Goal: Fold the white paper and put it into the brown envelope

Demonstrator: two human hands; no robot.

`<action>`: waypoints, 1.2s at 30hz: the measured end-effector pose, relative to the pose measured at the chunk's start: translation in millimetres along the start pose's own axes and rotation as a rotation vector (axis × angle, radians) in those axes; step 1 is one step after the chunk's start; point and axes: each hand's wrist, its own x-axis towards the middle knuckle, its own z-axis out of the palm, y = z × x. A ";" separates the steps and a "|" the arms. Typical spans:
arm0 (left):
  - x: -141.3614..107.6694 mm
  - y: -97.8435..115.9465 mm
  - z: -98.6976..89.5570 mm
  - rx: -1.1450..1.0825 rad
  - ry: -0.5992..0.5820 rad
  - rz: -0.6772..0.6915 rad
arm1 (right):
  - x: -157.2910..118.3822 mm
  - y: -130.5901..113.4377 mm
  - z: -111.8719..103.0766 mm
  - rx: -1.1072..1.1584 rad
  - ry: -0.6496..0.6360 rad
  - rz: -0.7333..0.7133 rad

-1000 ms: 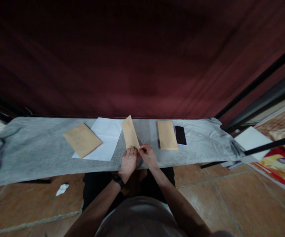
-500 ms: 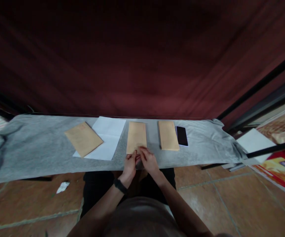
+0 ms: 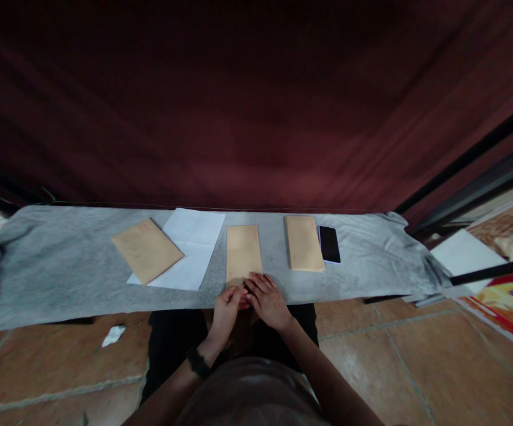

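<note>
A brown paper envelope [image 3: 244,251] lies lengthwise in front of me, its near end under my fingers. My left hand [image 3: 228,305], with a dark band on the wrist, is closed on the envelope's near edge with fingers curled. My right hand [image 3: 268,299] rests on the near right corner, its fingers stretched out over the paper. The two hands meet at the fingertips, and the near edge is mostly hidden behind them.
To the right are a stack of brown envelopes [image 3: 305,244] and a dark-screened phone [image 3: 329,244]. On the left, more brown paper [image 3: 147,251] overlaps a creased white sheet [image 3: 194,248]. Grey cloth [image 3: 74,266] covers the narrow table; a dark red curtain [image 3: 247,148] hangs behind.
The envelope has slid a little toward me. My right hand has gone from a pinch to fingers spread on the paper, and my left hand has come slightly nearer my body.
</note>
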 end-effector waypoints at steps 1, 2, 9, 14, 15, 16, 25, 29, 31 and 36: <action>0.9 0.8 -0.2 0.116 -0.028 0.117 | -0.8 0.4 3.0 -0.011 0.008 0.008; 4.1 2.8 0.7 0.257 -0.067 0.250 | -1.8 0.9 6.4 -0.023 0.019 0.013; 88.8 28.2 17.4 1.190 -0.167 0.753 | -6.4 5.4 18.8 -0.100 0.072 -0.045; 155.7 36.3 26.7 1.438 -0.165 0.708 | -5.2 5.4 14.2 -0.119 0.055 -0.071; 164.5 37.6 29.1 1.446 -0.170 0.720 | -5.0 5.1 13.3 -0.114 0.054 -0.074; 171.6 38.8 31.6 1.444 -0.176 0.736 | -4.8 4.8 12.4 -0.105 0.052 -0.076; 177.9 32.5 32.5 1.297 -0.322 0.826 | -1.0 7.1 9.9 0.124 0.059 0.019; 153.2 22.6 17.9 1.257 -0.436 0.838 | 0.1 7.0 8.8 0.209 0.108 0.047; 138.3 18.6 11.4 1.256 -0.484 0.817 | 0.0 6.6 8.3 0.236 0.139 0.059; 100.5 8.7 -2.5 1.264 -0.551 0.810 | 0.0 5.5 9.4 0.278 0.196 0.128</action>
